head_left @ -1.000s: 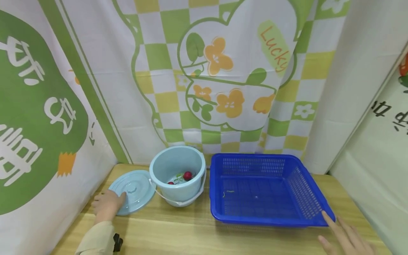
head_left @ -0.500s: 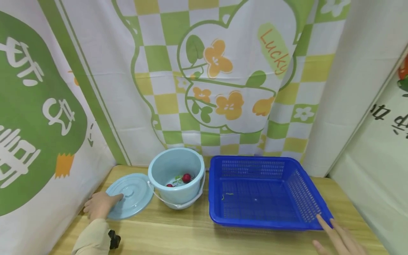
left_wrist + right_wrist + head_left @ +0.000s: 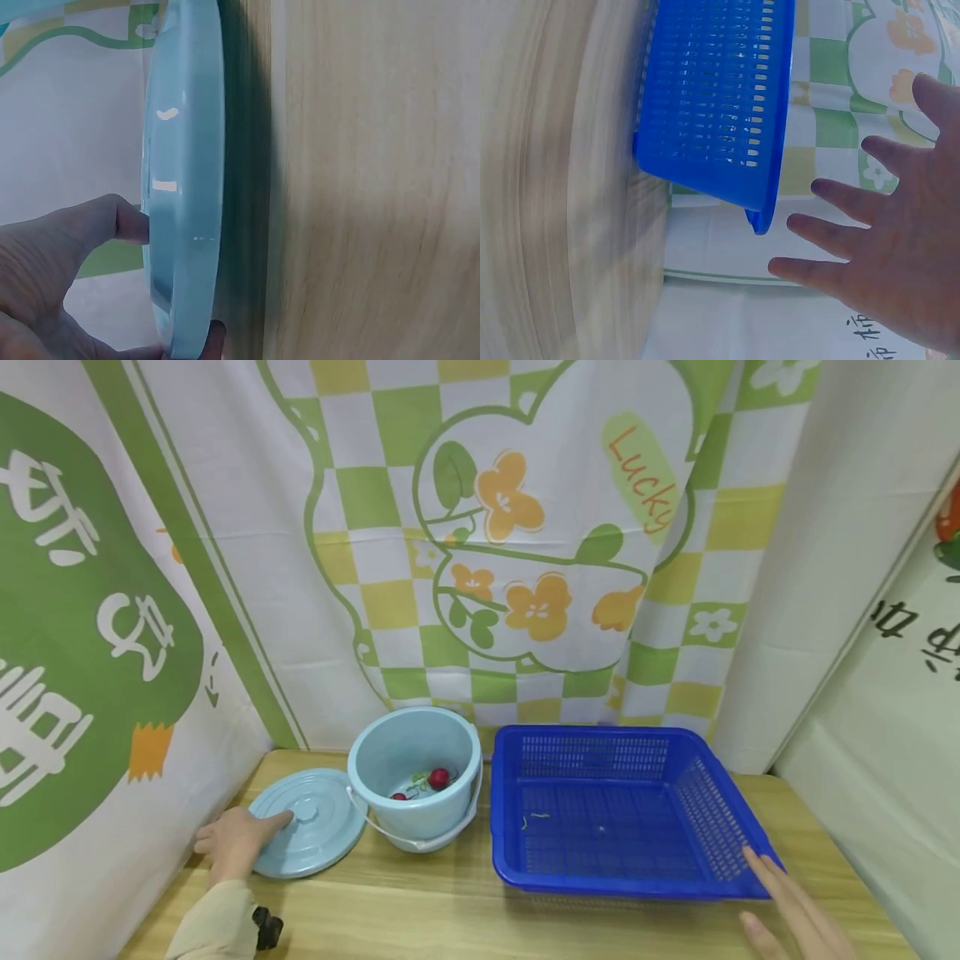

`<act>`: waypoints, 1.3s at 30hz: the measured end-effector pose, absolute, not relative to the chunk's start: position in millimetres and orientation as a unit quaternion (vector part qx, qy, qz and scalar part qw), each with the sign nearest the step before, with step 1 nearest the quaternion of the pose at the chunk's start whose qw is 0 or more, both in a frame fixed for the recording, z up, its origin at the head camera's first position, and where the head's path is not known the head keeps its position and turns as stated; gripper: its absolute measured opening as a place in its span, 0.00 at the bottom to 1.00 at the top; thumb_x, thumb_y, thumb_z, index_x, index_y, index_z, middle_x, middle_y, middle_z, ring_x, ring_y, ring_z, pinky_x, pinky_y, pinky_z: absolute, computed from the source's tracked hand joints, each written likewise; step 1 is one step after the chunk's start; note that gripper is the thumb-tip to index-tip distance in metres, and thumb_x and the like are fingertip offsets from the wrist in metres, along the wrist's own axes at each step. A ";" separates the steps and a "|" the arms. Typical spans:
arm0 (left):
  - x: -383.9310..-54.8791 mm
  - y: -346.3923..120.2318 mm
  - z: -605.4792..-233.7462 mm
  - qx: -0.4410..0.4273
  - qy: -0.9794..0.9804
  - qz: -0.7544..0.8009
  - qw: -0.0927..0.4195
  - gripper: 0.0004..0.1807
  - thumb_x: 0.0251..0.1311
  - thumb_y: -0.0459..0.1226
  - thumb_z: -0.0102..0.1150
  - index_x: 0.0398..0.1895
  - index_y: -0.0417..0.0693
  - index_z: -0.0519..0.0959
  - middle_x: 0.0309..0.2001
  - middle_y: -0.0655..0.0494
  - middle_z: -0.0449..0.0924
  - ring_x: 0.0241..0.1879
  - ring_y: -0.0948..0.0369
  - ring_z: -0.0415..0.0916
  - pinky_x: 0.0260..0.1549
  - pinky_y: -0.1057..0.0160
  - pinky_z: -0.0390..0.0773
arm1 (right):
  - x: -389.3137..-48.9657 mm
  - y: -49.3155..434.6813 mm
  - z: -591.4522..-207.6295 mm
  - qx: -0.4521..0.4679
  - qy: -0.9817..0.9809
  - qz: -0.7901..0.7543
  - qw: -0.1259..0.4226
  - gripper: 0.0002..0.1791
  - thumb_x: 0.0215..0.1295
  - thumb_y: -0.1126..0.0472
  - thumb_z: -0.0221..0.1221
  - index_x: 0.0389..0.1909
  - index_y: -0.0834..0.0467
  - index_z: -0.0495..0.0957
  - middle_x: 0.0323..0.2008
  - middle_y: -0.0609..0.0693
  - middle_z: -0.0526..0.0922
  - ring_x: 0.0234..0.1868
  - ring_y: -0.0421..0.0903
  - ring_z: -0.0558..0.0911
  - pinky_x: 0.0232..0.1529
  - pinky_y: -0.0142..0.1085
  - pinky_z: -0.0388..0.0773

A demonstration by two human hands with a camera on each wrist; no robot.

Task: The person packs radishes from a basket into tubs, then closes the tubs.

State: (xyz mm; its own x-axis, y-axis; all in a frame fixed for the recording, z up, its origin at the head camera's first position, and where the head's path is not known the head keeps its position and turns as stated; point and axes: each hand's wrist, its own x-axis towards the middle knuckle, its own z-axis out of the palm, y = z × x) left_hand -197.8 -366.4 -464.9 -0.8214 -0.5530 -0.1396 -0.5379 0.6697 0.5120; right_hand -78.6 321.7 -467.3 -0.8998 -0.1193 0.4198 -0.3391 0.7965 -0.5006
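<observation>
My left hand point(image 3: 236, 843) holds the left edge of a round light-blue bucket lid point(image 3: 322, 839). In the left wrist view, the thumb lies on the lid's upper face and a fingertip point(image 3: 216, 339) shows under its rim. A dark, shadowed strip runs between lid and table there. Beside the lid stands a light-blue bucket point(image 3: 420, 818) with its white handle lowered; red radishes point(image 3: 438, 778) with green stems lie inside. At the right, my right hand point(image 3: 907, 232) is spread beside the near right corner of a blue plastic basket point(image 3: 600, 887), apart from it in the right wrist view.
Small green stem bits point(image 3: 540, 816) lie on the basket floor. A wooden table point(image 3: 420, 918) carries everything. Printed cloth point(image 3: 570, 693) hangs behind the table, with more cloth on both sides.
My left hand has shifted slightly left, and the lid has moved a little left and nearer. My right hand stays by the basket corner with a small shift. The head view has tilted slightly.
</observation>
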 end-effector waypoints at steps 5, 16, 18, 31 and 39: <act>-193.2 -365.7 -463.1 0.287 -0.914 -0.284 0.023 0.54 0.59 0.53 0.71 0.55 0.04 0.59 0.50 0.08 0.60 0.52 0.18 0.60 0.51 0.28 0.70 | -82.7 316.0 -458.5 0.177 -0.905 0.321 0.217 0.41 0.76 0.70 0.54 0.85 0.49 0.55 0.82 0.35 0.54 0.75 0.18 0.48 0.70 0.18 0.35; -182.4 -358.6 -460.2 0.245 -0.910 -0.325 0.076 0.51 0.59 0.50 0.74 0.56 0.06 0.61 0.50 0.13 0.67 0.52 0.18 0.67 0.49 0.26 0.73 | -100.8 320.6 -477.0 0.194 -0.910 0.326 0.169 0.42 0.78 0.69 0.53 0.87 0.47 0.50 0.81 0.25 0.46 0.73 0.16 0.45 0.75 0.27 0.30; -181.9 -358.1 -458.8 0.240 -0.910 -0.328 0.083 0.50 0.59 0.50 0.74 0.55 0.08 0.62 0.49 0.13 0.68 0.52 0.18 0.68 0.50 0.25 0.73 | -100.6 321.8 -482.3 0.190 -0.911 0.320 0.177 0.42 0.77 0.69 0.55 0.86 0.47 0.51 0.81 0.28 0.48 0.74 0.16 0.46 0.69 0.18 0.32; -173.0 -359.1 -453.1 0.225 -0.903 -0.353 0.097 0.52 0.59 0.48 0.75 0.60 0.10 0.56 0.53 0.11 0.66 0.54 0.18 0.69 0.54 0.25 0.72 | -85.5 255.0 -430.3 0.193 -0.914 0.322 0.154 0.43 0.77 0.61 0.61 0.85 0.39 0.53 0.80 0.60 0.60 0.78 0.32 0.50 0.56 0.85 0.58; -165.8 -360.6 -456.5 0.217 -0.903 -0.363 0.078 0.57 0.62 0.51 0.72 0.67 0.09 0.52 0.59 0.08 0.62 0.60 0.17 0.65 0.59 0.25 0.70 | -80.8 142.2 -402.4 0.291 -0.874 0.385 0.061 0.37 0.78 0.55 0.59 0.83 0.38 0.60 0.77 0.50 0.69 0.73 0.55 0.72 0.59 0.69 0.76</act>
